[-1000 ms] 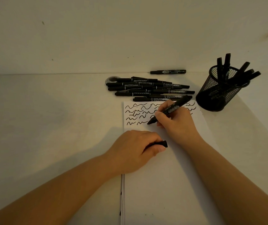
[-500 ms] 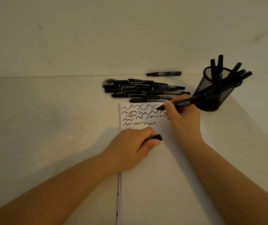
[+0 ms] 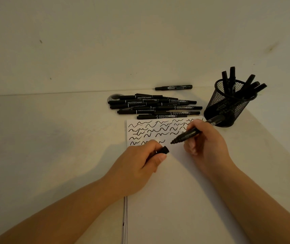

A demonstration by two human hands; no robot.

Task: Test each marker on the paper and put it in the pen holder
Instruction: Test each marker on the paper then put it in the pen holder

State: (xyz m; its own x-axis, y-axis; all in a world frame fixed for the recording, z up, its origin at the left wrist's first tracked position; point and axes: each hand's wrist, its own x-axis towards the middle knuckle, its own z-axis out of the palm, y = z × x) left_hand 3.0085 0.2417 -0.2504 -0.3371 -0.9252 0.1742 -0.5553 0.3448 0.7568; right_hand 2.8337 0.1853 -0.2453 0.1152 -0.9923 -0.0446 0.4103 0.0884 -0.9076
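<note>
Across table (image 3: 52,138): paper (image 3: 175,199) flat for scribbles. Beyond it, untested pile (image 3: 154,106) waiting; holder (image 3: 228,106) near right, easy drop. Right hand (image 3: 205,143) pinching marker (image 3: 186,135), tip poised beside squiggles. Left hand (image 3: 137,166) clutching cap (image 3: 163,150), ready for recapping.

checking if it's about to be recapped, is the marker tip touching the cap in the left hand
Apart. The head view shows bare white paper between the tip of the marker in the right hand and the cap held by the left hand.

Bare forearms (image 3: 80,205), no sleeves.
</note>
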